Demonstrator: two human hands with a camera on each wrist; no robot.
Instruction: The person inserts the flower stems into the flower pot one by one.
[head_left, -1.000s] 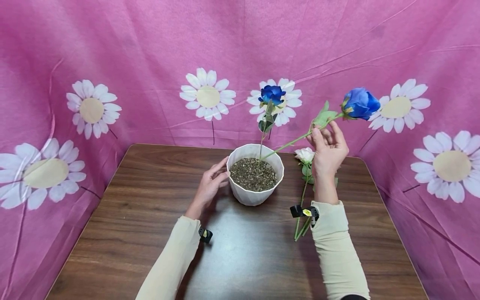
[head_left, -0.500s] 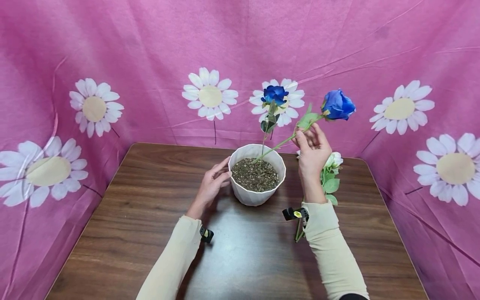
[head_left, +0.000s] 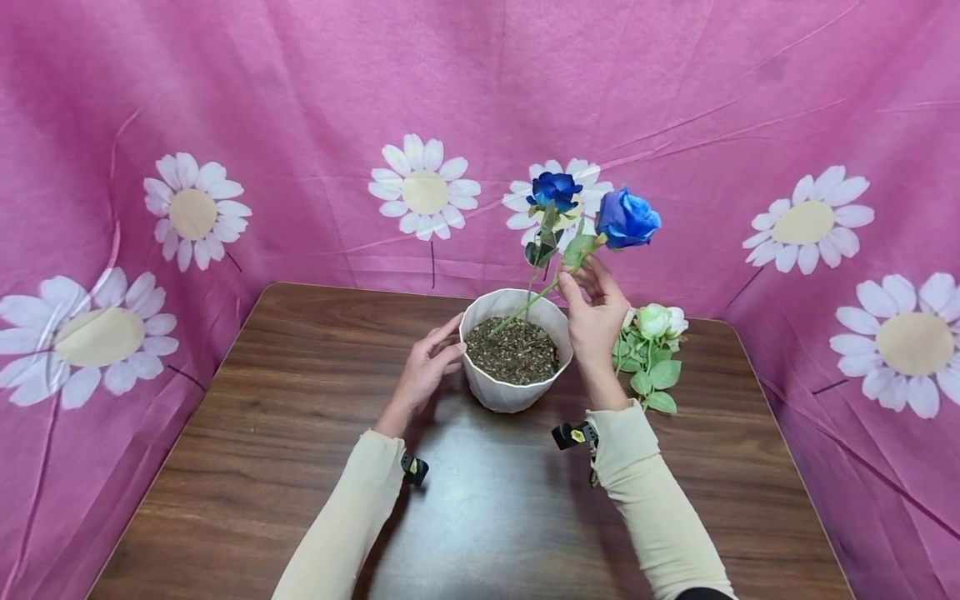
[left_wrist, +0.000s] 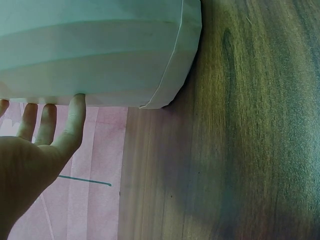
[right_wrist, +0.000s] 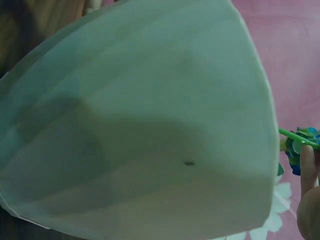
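Note:
A white faceted flowerpot (head_left: pixel 501 392) filled with dark, speckled soil (head_left: pixel 512 352) stands on the table. My left hand (head_left: pixel 422 375) rests its fingertips against the pot's left side; in the left wrist view its extended fingers (left_wrist: pixel 75 120) touch the wall. My right hand (head_left: pixel 600 321), above the pot's right rim, pinches the green stem of a blue rose (head_left: pixel 628 218) just below its leaves. This stem slants down to the left, its lower end at the soil. Another blue rose (head_left: pixel 555 192) stands upright in the pot. The right wrist view shows mostly pot wall (right_wrist: pixel 150 125).
Pale white-green roses (head_left: pixel 656 323) with green leaves lie on the table right of the pot, partly behind my right forearm. A pink cloth with printed daisies (head_left: pixel 423 192) surrounds the brown wooden table (head_left: pixel 300 400) at the back and sides.
My right hand has moved left with the blue rose, bringing its bloom close to the standing one. The stem's lower end has shifted left over the soil. My left hand stays at the pot.

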